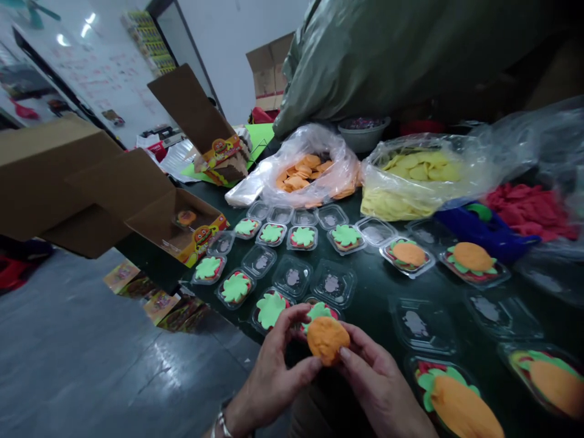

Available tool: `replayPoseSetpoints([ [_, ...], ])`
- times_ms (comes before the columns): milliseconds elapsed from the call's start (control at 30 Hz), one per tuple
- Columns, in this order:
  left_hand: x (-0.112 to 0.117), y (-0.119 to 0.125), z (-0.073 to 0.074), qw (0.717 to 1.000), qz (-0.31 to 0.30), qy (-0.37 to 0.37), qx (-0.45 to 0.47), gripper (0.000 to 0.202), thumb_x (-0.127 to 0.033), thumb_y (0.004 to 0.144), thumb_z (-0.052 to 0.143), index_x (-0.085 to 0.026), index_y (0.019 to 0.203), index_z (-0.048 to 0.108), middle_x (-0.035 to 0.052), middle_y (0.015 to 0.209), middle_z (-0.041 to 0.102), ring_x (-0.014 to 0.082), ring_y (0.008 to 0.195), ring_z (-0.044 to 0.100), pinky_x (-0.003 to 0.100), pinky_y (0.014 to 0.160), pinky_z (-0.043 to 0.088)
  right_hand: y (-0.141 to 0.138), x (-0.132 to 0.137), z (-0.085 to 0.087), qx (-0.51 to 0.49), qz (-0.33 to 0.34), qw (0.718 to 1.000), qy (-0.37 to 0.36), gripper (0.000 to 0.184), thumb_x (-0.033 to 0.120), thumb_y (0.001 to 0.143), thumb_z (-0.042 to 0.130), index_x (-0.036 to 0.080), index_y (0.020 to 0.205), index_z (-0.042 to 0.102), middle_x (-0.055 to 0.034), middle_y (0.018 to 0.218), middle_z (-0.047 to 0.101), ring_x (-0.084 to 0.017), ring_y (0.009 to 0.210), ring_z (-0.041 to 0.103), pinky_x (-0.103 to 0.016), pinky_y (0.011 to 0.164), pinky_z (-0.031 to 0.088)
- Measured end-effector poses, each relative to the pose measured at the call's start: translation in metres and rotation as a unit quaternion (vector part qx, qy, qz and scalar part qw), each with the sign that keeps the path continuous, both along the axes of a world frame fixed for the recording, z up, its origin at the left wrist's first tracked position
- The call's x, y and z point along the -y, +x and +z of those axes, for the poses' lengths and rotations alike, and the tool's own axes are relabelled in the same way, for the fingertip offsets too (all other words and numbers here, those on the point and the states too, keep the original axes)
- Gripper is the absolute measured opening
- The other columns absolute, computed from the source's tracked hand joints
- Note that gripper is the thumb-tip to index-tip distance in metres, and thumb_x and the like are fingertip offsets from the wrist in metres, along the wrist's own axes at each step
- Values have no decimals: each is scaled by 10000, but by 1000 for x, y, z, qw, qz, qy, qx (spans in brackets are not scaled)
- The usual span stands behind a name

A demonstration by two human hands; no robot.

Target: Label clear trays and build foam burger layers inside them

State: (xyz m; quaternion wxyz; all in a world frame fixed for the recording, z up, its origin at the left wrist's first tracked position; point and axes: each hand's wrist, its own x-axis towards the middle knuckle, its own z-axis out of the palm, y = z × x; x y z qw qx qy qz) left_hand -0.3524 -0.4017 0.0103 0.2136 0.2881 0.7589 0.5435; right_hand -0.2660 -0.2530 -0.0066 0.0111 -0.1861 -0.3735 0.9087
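A round orange toy burger bun piece [327,340], with a dented surface, is held up between my two hands over the near table edge. My left hand [280,359] curls around its left side, thumb at the lower edge. My right hand [371,371] pinches its right side between thumb and fingers. Just behind the bun, partly hidden, a clear plastic box holds a green lettuce-shaped piece [319,311]. Beside it is another box with a green lettuce piece [271,309] on top. To the right, a box holds a toy burger [465,404] topped with an orange bun.
Several clear boxes with open lids [335,283] stand in rows on the dark table [365,316]. Behind them are bags of orange pieces [301,173] and yellow pieces [420,170], plus red pieces [531,210] and a blue tool [486,231]. An open carton [176,225] stands left.
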Motion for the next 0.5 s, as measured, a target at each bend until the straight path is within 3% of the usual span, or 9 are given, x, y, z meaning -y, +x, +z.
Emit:
replayPoseSetpoints([
  [100, -6, -8, 5, 991, 12, 5, 134, 391, -353, 825, 646, -206, 1173, 549, 84, 1115, 614, 206, 995, 582, 310, 859, 483, 1, 2, -3, 11, 8, 1000, 23, 433, 405, 756, 736, 218, 1131, 627, -73, 1099, 691, -235, 1037, 627, -358, 938, 469],
  [200, -12, -19, 4, 983, 39, 20, 180, 280, -351, 783, 679, -174, 988, 606, 48, 919, 627, 170, 850, 582, 257, 755, 480, 4, 1, -4, 24, 23, 999, 26, 463, 413, 754, 742, 223, 1149, 595, -76, 1051, 702, -222, 944, 660, -343, 837, 514],
  [267, -15, -27, 1, 981, 52, 23, 185, 270, -338, 770, 686, -170, 962, 601, 37, 880, 622, 160, 815, 577, 244, 726, 476, 6, 0, -2, 34, 29, 998, 38, 480, 422, 755, 742, 219, 1156, 574, -82, 1005, 707, -217, 877, 676, -339, 776, 527],
  [367, -19, -38, -4, 990, 30, -7, 139, 231, -305, 804, 644, -178, 993, 601, 37, 895, 637, 160, 815, 586, 249, 730, 480, 6, -4, 0, 44, 20, 997, 66, 514, 440, 744, 744, 204, 1160, 556, -100, 993, 700, -226, 880, 679, -352, 776, 527],
  [500, -24, -45, -6, 992, -23, -121, -38, 217, -231, 854, 568, -201, 1061, 625, 52, 1002, 661, 185, 912, 600, 303, 845, 474, 6, -10, -7, 56, 33, 991, 113, 631, 465, 712, 744, 175, 1221, 507, -122, 993, 687, -238, 858, 680, -364, 741, 538],
])
